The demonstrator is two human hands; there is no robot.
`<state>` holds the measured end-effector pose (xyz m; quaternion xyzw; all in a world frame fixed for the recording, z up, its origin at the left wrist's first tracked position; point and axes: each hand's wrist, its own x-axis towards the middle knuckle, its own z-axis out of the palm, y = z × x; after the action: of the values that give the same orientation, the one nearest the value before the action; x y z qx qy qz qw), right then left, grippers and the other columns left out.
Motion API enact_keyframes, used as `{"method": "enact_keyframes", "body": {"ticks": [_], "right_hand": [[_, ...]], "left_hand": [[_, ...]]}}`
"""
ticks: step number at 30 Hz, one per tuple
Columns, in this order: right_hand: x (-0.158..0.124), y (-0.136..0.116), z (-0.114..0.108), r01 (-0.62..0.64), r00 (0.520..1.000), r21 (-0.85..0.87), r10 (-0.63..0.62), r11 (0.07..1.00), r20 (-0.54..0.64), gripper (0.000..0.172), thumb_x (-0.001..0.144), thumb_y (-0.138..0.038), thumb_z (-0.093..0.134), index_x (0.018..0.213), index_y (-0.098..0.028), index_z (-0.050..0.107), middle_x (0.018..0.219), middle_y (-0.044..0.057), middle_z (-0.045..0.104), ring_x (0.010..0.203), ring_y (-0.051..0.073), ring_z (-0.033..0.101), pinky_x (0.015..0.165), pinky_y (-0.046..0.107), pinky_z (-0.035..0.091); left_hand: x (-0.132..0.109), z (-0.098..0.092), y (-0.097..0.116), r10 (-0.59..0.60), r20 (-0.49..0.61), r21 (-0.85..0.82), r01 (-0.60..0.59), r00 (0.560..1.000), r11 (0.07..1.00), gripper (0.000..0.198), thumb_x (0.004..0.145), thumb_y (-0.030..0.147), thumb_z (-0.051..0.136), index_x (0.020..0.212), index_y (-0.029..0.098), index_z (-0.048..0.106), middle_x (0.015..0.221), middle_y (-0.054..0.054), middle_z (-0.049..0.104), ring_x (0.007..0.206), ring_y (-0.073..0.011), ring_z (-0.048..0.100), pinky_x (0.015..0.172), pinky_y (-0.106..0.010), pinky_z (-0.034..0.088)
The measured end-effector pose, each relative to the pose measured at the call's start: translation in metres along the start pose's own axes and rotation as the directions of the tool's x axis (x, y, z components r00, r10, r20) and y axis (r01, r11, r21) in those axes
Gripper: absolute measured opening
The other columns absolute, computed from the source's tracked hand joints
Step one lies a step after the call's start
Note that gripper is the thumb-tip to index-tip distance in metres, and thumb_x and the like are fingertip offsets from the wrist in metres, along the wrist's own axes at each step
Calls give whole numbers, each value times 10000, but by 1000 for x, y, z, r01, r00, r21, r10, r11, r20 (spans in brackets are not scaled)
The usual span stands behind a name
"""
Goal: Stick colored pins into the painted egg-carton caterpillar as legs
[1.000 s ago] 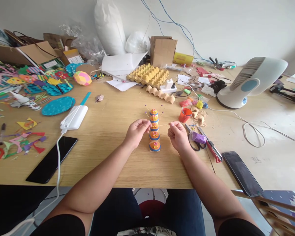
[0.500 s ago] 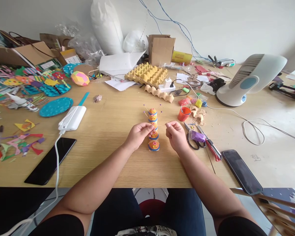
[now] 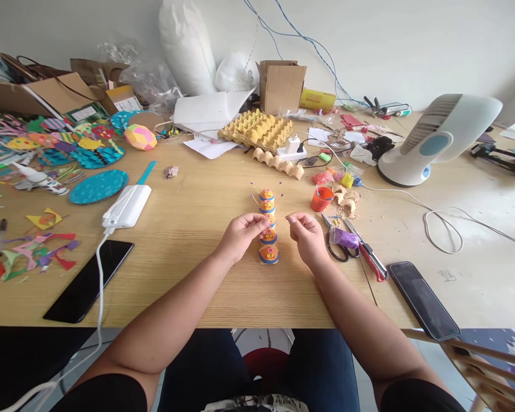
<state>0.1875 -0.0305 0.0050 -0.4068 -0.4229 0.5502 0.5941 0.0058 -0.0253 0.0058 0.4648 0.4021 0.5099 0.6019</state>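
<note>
Taking 12 as the wall and 6 as you: the row of orange-and-blue faces (image 3: 269, 236) stands upright on the desk (image 3: 223, 297) in front of you, long axis 12 to 6. Your left hand (image 3: 240, 233) is nearer, with the row at its 3 o'clock. Its fingertips overlap the third piece (image 3: 272, 219) from this angle; can't tell if they touch it or sit above it. Your right hand (image 3: 308, 236) is on the other side, row at its 9 o'clock, with a gap showing. Both hands: thumb and index brought near each other, other fingers curled. Can't tell whether either pinch is closed, or on what; anything that thin doesn't resolve.

In the way: left fingers mask part of the third piece. Purple-headed pins (image 3: 281, 195) splay from the far end, toward 11 and 1, so that end is wider.

From the right hand: red cup (image 3: 321, 201) at 1, purple packet (image 3: 344, 238) over the scissors (image 3: 335, 250) at 3, utility knife (image 3: 371, 264) at 4. From the left: power bank (image 3: 129, 207) at 9 to 10, black phone (image 3: 83, 286) at 8.
</note>
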Motion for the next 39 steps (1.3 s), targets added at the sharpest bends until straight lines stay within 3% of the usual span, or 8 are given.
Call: {"method": "enact_keyframes", "body": {"ticks": [13,25,28,30,33,34,37,39], "right_hand": [[3,2,-3,-57,998,89,58,994,-5,286,749,-451,803,769,-212,648,533,-86,363,462,60,266,441,225,199],[2,1,-2,-74,997,86,73,994,17,284,746,-443,805,761,-206,649,526,-86,368,468,62,254,463,237,172],[2,2,-3,-73,997,85,71,994,19,283,756,-443,798,772,-204,648,529,-87,358,470,63,253,471,241,169],[3,2,-4,-75,997,90,73,993,20,288,758,-447,796,776,-202,645,527,-89,350,472,64,248,476,245,166],[3,3,-5,-82,997,103,80,991,22,295,755,-447,799,782,-200,639,520,-93,334,472,65,231,478,252,147],[4,3,-5,-82,997,104,80,991,23,295,754,-445,799,787,-200,638,519,-94,333,471,65,226,479,255,140],[4,4,-5,-80,997,91,78,993,29,298,751,-449,799,798,-200,643,518,-94,337,468,66,217,480,262,127],[5,5,-5,-84,996,75,83,994,28,311,748,-464,799,800,-197,649,521,-93,339,467,65,219,481,264,129]], "left_hand": [[0,0,3,-24,-1,-88,24,1000,996,300,764,447,810,838,162,758,847,-64,742,677,-102,607,666,-235,495],[-7,5,6,126,-19,42,-126,992,991,253,765,399,816,859,172,755,847,-61,745,707,-132,626,707,-266,504],[-4,4,7,51,-22,-103,-53,998,993,220,778,358,802,822,155,731,799,-49,718,662,-105,596,634,-228,487],[1,-3,10,-55,-40,-318,40,998,947,170,776,287,789,798,145,699,746,-24,680,622,-80,570,552,-182,446],[14,-20,17,-245,-65,-692,134,967,710,139,807,205,711,728,147,612,651,18,592,568,-54,542,482,-136,399],[18,-26,20,-280,-95,-764,111,955,635,178,835,199,668,692,154,571,613,28,556,545,-52,533,471,-133,397],[26,-36,23,-356,-250,-807,9,901,591,245,903,191,567,664,161,527,558,38,518,471,-49,495,405,-133,353],[27,-33,21,-376,-253,-792,33,891,610,209,924,183,564,719,148,576,579,34,547,468,-38,503,402,-123,357]]}}
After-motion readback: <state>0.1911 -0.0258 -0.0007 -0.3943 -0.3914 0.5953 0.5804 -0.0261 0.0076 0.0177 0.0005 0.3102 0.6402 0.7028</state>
